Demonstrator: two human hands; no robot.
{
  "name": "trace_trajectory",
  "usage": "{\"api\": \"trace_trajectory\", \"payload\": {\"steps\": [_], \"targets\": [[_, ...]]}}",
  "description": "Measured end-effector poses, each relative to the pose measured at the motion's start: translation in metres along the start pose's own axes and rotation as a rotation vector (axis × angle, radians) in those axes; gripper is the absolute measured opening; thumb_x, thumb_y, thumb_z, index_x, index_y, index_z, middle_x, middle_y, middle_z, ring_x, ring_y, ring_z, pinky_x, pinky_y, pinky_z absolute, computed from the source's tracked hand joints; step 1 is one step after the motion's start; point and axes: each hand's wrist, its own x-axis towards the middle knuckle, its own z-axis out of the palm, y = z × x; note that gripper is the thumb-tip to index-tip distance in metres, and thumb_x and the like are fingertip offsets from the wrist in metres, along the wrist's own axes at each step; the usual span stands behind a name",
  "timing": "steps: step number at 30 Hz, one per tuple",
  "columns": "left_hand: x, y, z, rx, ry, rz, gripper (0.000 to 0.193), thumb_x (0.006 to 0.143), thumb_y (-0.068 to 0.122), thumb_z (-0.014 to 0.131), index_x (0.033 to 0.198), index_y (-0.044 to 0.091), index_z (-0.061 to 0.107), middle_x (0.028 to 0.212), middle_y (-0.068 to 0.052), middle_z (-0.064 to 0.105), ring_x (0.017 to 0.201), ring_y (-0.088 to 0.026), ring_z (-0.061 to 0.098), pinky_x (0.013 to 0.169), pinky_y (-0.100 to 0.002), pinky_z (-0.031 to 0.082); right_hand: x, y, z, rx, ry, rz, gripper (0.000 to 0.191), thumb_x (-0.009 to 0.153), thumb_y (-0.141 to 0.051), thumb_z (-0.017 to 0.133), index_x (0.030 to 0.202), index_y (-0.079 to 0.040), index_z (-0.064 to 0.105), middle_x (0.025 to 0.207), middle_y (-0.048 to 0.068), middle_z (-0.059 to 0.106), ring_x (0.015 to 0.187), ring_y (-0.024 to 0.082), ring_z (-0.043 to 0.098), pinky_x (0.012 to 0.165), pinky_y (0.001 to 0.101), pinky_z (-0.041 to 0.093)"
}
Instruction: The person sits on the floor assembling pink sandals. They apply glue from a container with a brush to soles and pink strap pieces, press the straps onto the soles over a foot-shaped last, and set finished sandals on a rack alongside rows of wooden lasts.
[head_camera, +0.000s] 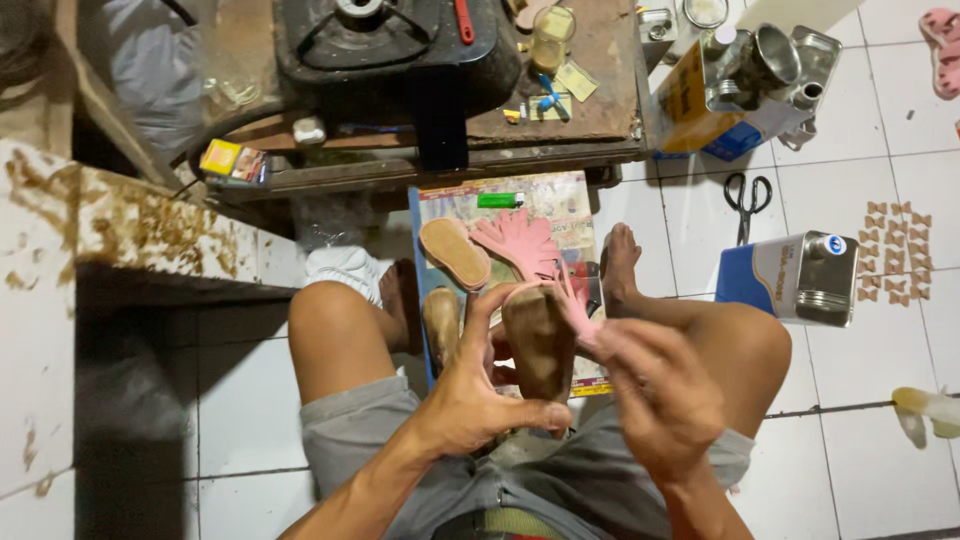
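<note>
My left hand (478, 385) grips a small brown shoe sole (540, 340) from the left, thumb under its near end. My right hand (655, 390) pinches pink straps (577, 308) against the sole's right side. Both hands are above my lap, between my bare knees. On a board (560, 195) on the floor ahead lie another tan sole (455, 252), a third sole (441, 320) beside my left hand, a bunch of pink strap pieces (520, 243) and a green lighter (500, 200).
A sewing machine (390, 50) stands on a wooden table ahead. Black scissors (746, 200), a blue-and-silver tin can (795, 275), an open metal can (765, 65) and several small tan cut pieces (897, 250) lie on the white tiled floor at right. A stained ledge (120, 225) is at left.
</note>
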Motion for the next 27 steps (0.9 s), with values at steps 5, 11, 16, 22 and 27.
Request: {"api": "trace_trajectory", "payload": {"steps": [5,11,16,22,27], "targets": [[-0.026,0.002,0.000,0.087,-0.063,0.239,0.113,0.075,0.013,0.094,0.162,0.016,0.023,0.161,-0.012,0.045,0.141,-0.028,0.052,0.115,-0.041,0.050,-0.011,-0.022,0.008,0.010,-0.137,-0.098,0.033,0.079,0.001,0.083,0.110,-0.006,0.074,0.113,0.010,0.063,0.111,0.024,0.062,0.091,0.0331,0.055],[-0.062,-0.003,-0.002,0.524,-0.118,0.391,0.099,0.060,0.009,0.101,0.142,0.021,0.046,0.154,-0.018,0.035,0.143,-0.036,0.041,0.116,-0.046,0.038,-0.029,-0.016,0.017,0.737,-0.186,0.472,0.088,0.071,-0.006,0.091,0.145,-0.011,0.043,0.129,0.006,0.055,0.123,0.023,0.057,0.100,0.0349,0.052],[-0.081,-0.005,-0.001,0.126,-0.143,0.023,0.117,0.068,0.038,0.094,0.159,0.012,0.026,0.150,-0.014,0.049,0.144,-0.029,0.048,0.123,-0.040,0.036,-0.039,-0.017,0.016,1.146,-0.430,1.205,0.079,0.066,-0.010,0.087,0.137,-0.002,0.053,0.119,0.009,0.067,0.112,0.021,0.066,0.093,0.0349,0.057],[-0.105,0.000,-0.005,0.493,-0.213,0.274,0.089,0.072,0.032,0.093,0.148,0.010,0.053,0.158,-0.018,0.033,0.151,-0.034,0.034,0.125,-0.045,0.033,-0.037,-0.031,0.005,0.883,-0.680,1.090,0.049,0.069,-0.005,0.085,0.115,0.003,0.073,0.101,0.007,0.075,0.090,0.013,0.068,0.081,0.0329,0.057],[-0.124,0.006,0.003,0.382,-0.189,0.168,0.090,0.075,0.042,0.090,0.152,0.010,0.053,0.160,-0.018,0.034,0.153,-0.037,0.033,0.127,-0.047,0.029,-0.046,-0.048,0.000,0.848,-0.720,1.124,0.048,0.070,-0.008,0.084,0.115,0.004,0.073,0.104,0.007,0.077,0.094,0.013,0.069,0.086,0.0316,0.057]]}}
